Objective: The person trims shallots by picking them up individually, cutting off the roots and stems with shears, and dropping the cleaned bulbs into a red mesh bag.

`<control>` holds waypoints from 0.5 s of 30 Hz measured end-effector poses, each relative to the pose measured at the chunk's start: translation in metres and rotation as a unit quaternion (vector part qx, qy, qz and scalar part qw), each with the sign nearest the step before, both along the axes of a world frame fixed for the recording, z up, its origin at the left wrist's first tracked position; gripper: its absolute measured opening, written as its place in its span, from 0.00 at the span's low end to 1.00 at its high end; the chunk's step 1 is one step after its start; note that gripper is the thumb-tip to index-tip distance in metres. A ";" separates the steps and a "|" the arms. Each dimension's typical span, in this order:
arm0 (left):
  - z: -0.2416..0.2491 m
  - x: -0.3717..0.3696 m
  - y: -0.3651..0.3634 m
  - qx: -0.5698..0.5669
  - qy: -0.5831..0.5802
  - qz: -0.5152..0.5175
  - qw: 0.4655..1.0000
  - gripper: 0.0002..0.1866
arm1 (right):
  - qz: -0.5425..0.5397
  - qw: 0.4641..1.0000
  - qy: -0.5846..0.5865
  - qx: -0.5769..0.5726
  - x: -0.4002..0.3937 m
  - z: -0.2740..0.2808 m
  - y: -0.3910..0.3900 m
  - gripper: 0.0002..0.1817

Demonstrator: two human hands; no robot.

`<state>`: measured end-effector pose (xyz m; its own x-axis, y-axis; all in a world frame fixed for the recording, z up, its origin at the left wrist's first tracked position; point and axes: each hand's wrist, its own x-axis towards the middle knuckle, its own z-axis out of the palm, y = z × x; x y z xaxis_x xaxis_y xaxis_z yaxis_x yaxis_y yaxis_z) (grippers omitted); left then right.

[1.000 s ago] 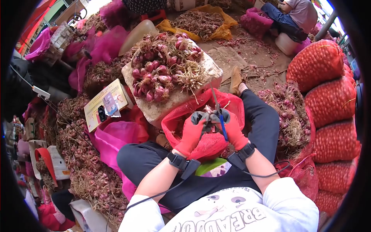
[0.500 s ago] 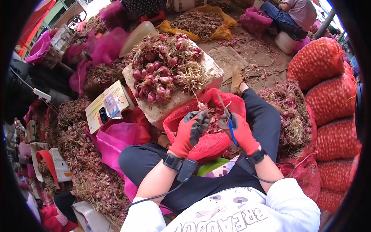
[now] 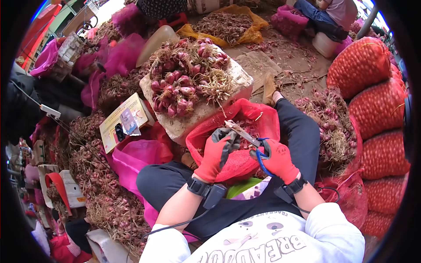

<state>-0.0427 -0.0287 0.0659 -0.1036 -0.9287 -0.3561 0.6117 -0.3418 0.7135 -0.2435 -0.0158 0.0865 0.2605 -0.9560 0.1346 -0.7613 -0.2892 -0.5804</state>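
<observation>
My left hand [image 3: 219, 151], in a red glove with dark fingertips, is closed with its fingers curled round a shallot, which they mostly hide. From the right, my right hand [image 3: 276, 160], gloved alike, grips the blue handles of a pair of scissors [image 3: 246, 135]. Their blades point up and left and look nearly together, tips beside my left fingers. Below both hands a red mesh bag [image 3: 197, 142] lies with its mouth spread, loose shallots and skins inside. Beyond it, bunched shallots [image 3: 177, 85] with dry stalks are heaped on a pale block [image 3: 239, 81].
Full red mesh sacks [image 3: 377, 105] are stacked on the right. Piles of shallots [image 3: 326, 125] lie beside my knee and to the left. A yellow box [image 3: 118, 127] stands by the block. Another person [image 3: 326, 17] sits at the back right.
The scissors have swung from pointing upward to lying slanted toward my left hand, their tips now at its fingers. My left hand has shifted slightly down and right.
</observation>
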 end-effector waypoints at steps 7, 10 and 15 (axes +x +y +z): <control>0.000 0.000 0.004 -0.094 -0.148 0.005 0.984 0.09 | 0.006 0.999 0.035 -0.031 0.000 -0.003 0.001 0.18; -0.003 0.000 0.004 -0.111 -0.161 0.008 0.981 0.10 | -0.006 1.000 0.000 -0.023 0.001 -0.006 0.004 0.16; -0.011 0.000 0.002 -0.095 -0.075 0.003 0.993 0.13 | -0.011 0.983 -0.096 0.154 -0.001 -0.021 0.008 0.20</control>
<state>-0.0431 -0.0264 0.0554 -0.0567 -0.9810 -0.1855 0.4956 -0.1890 0.8477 -0.2444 -0.0080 0.0656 0.2367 -0.9643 -0.1184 -0.6328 -0.0606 -0.7719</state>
